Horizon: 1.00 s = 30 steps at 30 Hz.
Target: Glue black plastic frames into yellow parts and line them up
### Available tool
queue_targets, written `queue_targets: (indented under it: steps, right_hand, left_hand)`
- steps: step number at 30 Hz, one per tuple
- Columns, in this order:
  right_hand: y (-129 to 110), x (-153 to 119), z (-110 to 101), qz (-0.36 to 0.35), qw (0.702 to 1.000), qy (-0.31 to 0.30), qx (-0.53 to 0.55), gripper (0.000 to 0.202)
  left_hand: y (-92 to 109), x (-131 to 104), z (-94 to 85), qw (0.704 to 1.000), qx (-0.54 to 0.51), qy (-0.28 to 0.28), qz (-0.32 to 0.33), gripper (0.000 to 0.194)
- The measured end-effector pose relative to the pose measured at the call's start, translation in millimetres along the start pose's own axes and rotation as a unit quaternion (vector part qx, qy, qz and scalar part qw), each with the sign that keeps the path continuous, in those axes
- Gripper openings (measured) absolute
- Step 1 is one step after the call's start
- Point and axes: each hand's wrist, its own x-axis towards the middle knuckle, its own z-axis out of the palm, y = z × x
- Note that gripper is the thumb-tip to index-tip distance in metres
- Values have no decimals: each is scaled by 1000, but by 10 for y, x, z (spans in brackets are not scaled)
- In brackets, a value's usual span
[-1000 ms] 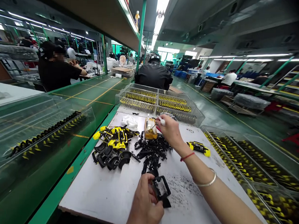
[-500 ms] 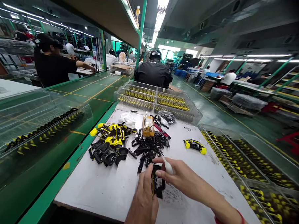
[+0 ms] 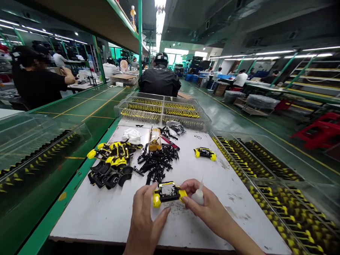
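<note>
A yellow-and-black plastic part (image 3: 169,192) with rounded yellow ends lies crosswise between my hands, just above the white tabletop. My left hand (image 3: 145,216) has its fingers at the part's left end, its thumb low near the front edge. With thumb and fingertips, my right hand (image 3: 203,206) pinches the right end. Tucked in that same hand is a small white squeeze bottle (image 3: 198,196), its thin nozzle pointing up. Beyond the hands lies a heap of small black plastic pieces (image 3: 157,160). A similar yellow-and-black part (image 3: 205,153) rests farther back on the right.
Yellow frames (image 3: 118,153) and curved black pieces (image 3: 111,175) are piled at left, near a crumpled white cloth (image 3: 131,135) and a small amber box (image 3: 155,140). Clear trays of parts stand behind (image 3: 161,121), right (image 3: 249,180) and left (image 3: 36,151). A person in black (image 3: 160,80) sits ahead.
The part in my hands has turned from upright to crosswise, showing its yellow ends. The bottle's nozzle now points upward, and my hands have spread to either end. The view has shifted right.
</note>
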Motion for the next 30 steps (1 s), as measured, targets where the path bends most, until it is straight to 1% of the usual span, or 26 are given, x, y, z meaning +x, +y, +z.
queue_targets:
  steps: [2, 4, 5, 7, 8, 9, 13, 17, 20, 22, 24, 26, 28, 30]
  right_hand:
    - [28, -58, 7, -11, 999, 21, -35, 16]
    - [64, -111, 18, -20, 998, 31, -51, 15]
    - [83, -136, 24, -25, 998, 36, -55, 15]
    - [116, -181, 31, -29, 997, 48, -58, 13]
    - [128, -200, 32, -26, 996, 56, -57, 12]
    - [137, -218, 30, -19, 996, 62, -55, 12]
    - [146, -276, 6, 35, 995, 79, -41, 12]
    - [149, -320, -20, 87, 991, 90, -42, 11]
    - [179, -335, -42, 88, 989, 104, -58, 14]
    - [229, -319, -82, 78, 989, 109, -63, 15]
    - [316, -261, -171, 62, 990, 111, -58, 19]
    - [446, -151, -326, 54, 989, 125, -54, 25]
    - [611, 8, -542, 64, 982, 167, -61, 29]
    - [785, 194, -789, 79, 967, 232, -65, 33]
  left_hand:
    - [14, -4, -19, 991, -72, -19, -113, 47]
    - [23, -4, 0, 960, -170, -66, -214, 45]
    - [28, -3, 22, 941, -216, -87, -245, 43]
    - [43, -3, 81, 916, -274, -105, -272, 41]
    - [52, -2, 112, 914, -280, -102, -275, 39]
    - [62, -2, 142, 918, -271, -98, -274, 38]
    - [105, -9, 250, 950, -174, -101, -237, 30]
    - [173, -49, 362, 969, -117, -68, -208, 22]
    - [232, -52, 438, 972, -95, -67, -205, 17]
    - [272, -18, 486, 972, -96, -68, -206, 17]
    - [311, 40, 537, 969, -119, -70, -206, 24]
    - [342, 99, 588, 967, -152, -63, -196, 40]
    - [351, 134, 629, 969, -171, -49, -169, 51]
    - [328, 125, 647, 975, -170, -42, -135, 49]
